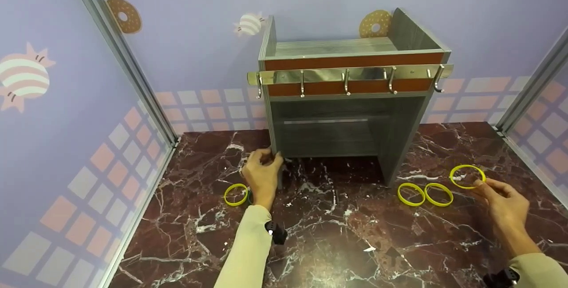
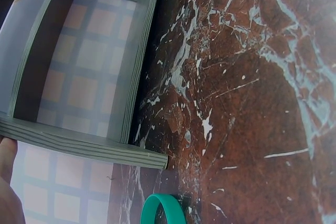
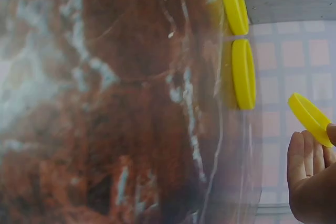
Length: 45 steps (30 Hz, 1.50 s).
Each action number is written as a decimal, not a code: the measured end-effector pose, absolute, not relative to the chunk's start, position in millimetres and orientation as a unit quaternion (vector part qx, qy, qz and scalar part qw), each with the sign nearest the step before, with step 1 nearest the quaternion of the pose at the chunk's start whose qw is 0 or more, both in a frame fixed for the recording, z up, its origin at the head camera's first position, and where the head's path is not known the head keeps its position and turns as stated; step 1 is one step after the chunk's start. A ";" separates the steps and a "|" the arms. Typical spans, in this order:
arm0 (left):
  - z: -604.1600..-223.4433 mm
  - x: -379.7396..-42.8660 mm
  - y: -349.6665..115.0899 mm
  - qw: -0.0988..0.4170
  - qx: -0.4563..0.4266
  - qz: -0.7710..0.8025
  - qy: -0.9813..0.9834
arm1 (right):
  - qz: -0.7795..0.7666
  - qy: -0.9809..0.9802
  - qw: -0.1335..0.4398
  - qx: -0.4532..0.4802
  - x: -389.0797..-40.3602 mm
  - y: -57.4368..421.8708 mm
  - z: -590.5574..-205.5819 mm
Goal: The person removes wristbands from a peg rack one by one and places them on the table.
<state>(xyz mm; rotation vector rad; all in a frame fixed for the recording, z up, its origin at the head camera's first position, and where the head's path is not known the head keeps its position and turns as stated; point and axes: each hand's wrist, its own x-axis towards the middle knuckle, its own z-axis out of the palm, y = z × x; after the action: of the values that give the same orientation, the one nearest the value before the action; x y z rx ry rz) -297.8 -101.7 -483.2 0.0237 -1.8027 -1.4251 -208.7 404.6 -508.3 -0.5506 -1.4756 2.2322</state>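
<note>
My right hand (image 1: 508, 206) pinches a yellow silicone wristband (image 1: 467, 165) above the table's right side; the right wrist view shows this wristband (image 3: 307, 114) tilted at the fingertips. Left of it, two yellow wristbands (image 1: 411, 205) lie side by side on the table. My left hand (image 1: 262, 177) touches the lower left side panel (image 1: 271, 124) of a grey wooden rack; its exact hold is hidden. Beside that hand lies another yellow wristband (image 1: 235, 184), and a green wristband (image 2: 167, 205) shows in the left wrist view, mostly covered in the head view.
A metal rail with several hooks (image 1: 347, 81) runs across the rack's front. The marbled table (image 1: 328, 243) extends before it. Patterned walls (image 1: 195, 35) with grey metal corner strips stand behind and at both sides.
</note>
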 end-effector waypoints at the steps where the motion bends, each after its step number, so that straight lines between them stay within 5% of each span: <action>1: -483.3 -297.8 -101.5 0.406 0.009 -0.569 -0.715 | 0.800 -0.528 0.200 -0.200 -208.0 405.2 -509.4; 29: -484.8 -297.6 -101.1 0.404 0.000 -0.584 -0.704 | 0.800 -0.552 0.099 -0.214 -199.8 424.6 -533.0; 45: -486.9 -297.7 -107.9 0.426 -0.021 -0.535 -0.729 | 0.627 -0.747 0.070 -0.209 -200.0 431.4 -537.7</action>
<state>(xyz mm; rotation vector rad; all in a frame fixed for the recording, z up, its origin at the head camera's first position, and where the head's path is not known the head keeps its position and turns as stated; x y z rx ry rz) -297.7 -107.9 -486.9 -0.0516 -1.8232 -1.3365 -200.0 431.4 -537.7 -0.6292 -2.2478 1.8881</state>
